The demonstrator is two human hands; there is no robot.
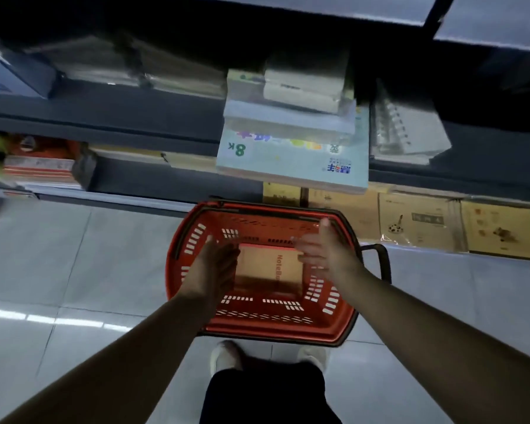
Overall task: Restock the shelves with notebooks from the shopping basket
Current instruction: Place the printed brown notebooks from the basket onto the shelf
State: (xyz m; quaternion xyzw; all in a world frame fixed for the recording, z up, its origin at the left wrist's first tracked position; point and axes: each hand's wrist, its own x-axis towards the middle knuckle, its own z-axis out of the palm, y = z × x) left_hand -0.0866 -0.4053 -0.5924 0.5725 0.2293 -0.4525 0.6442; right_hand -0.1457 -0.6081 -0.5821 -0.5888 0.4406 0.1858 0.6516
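Both hands hover over the red basket on the floor, left hand and right hand with fingers loosely spread, gripping nothing. A brown notebook lies flat at the basket's bottom.

Motion smears both hands: the right hand's fingers run together, and the left hand is a dark blur. They cover the side edges of the brown notebook in the red basket — whether either touches it cannot be told. Its cover lettering fades into shadow. Stacks on the upper shelf are too dim and blurred to identify.
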